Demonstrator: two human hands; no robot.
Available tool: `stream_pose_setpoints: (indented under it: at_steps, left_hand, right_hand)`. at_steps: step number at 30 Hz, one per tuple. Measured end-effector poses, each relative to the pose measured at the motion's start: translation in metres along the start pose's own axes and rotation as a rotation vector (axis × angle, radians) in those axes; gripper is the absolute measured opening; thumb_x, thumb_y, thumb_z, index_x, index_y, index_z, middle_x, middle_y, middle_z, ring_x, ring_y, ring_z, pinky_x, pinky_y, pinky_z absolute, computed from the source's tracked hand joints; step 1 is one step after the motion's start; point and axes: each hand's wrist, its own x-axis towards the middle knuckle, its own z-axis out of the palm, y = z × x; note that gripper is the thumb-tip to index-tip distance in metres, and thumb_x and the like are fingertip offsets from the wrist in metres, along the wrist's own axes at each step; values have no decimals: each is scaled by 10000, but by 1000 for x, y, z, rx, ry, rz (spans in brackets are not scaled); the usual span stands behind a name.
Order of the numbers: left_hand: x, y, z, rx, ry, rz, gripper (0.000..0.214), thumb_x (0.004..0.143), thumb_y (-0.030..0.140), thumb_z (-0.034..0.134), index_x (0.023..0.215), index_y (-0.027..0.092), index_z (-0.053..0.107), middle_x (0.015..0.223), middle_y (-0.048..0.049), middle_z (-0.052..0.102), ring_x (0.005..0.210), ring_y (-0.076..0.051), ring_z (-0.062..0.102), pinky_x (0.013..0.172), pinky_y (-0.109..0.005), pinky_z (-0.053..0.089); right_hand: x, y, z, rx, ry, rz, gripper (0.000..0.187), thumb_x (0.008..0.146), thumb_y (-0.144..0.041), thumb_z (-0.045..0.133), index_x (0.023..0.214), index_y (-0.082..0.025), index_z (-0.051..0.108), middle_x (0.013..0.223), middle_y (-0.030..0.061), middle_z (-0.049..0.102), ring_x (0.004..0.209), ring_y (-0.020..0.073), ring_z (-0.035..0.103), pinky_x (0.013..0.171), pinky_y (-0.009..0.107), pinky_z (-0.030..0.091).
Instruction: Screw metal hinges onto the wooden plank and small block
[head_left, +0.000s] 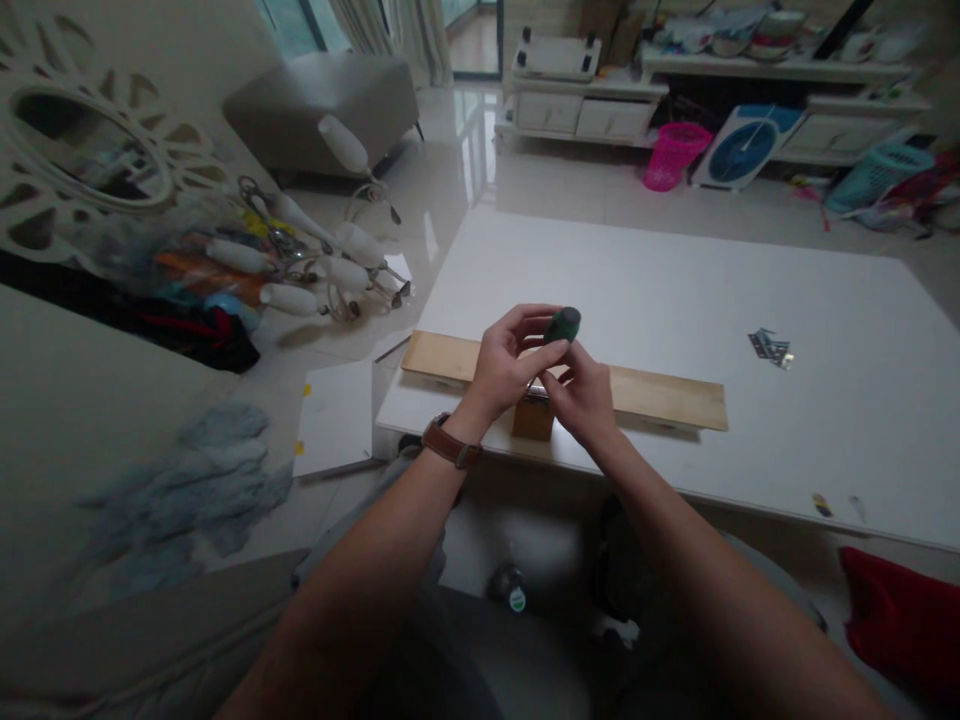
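Observation:
My left hand (501, 362), with a brown-strapped watch at the wrist, is closed around the green handle of a screwdriver (562, 325) with a dark end. The tool stands nearly upright over a wooden block (532, 422). On top of that block lies a shiny metal piece (535, 391), partly covered by my fingers. My right hand (586, 394) is closed low beside the screwdriver, its fingertips at the metal piece; what they pinch is hidden. Behind both hands a long pale wooden board (667, 398) lies across the white table (622, 275).
Small metal hardware pieces (770, 347) lie on the table at right. Left of the table are a white panel (334, 415), a grey cloth (217, 485) and a lamp with several white shades (337, 270). A red cloth (896, 620) is at lower right.

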Motion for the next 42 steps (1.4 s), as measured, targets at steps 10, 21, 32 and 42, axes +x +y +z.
stream_pose_setpoints:
  at_steps: [10, 21, 32, 42]
  left_hand:
    - [2, -2, 1, 55, 65, 14, 502, 731, 390, 954, 1127, 241, 684, 1104, -50, 781, 999, -187, 739, 875, -324, 604]
    - [1, 1, -4, 33, 11, 41, 474, 831, 477, 888, 1203, 254, 697, 1135, -67, 786, 1058, -211, 746, 912, -353, 609]
    - [1, -3, -4, 32, 61, 42, 490, 770, 400, 933, 1168, 254, 688, 1141, -57, 767, 1042, -195, 730, 889, -333, 604]
    - [1, -3, -3, -7, 43, 18, 522, 766, 398, 945, 1202, 247, 700, 1135, -67, 791, 1040, -210, 756, 926, -361, 618]
  right_hand:
    - [2, -3, -4, 18, -12, 14, 182, 867, -357, 696, 1000, -249, 636, 835, 11, 766, 601, 174, 637, 608, 309, 518]
    - [1, 0, -2, 28, -10, 1, 287, 836, -287, 674, 1118, -241, 649, 924, 47, 803, 715, 222, 731, 611, 322, 550]
    - [1, 1, -2, 31, -8, -5, 163, 876, -324, 676, 1014, -246, 636, 856, 29, 775, 704, 210, 717, 630, 326, 545]
    - [0, -2, -1, 26, -29, -13, 238, 862, -277, 636, 1096, -238, 649, 957, 62, 819, 689, 215, 724, 631, 342, 558]
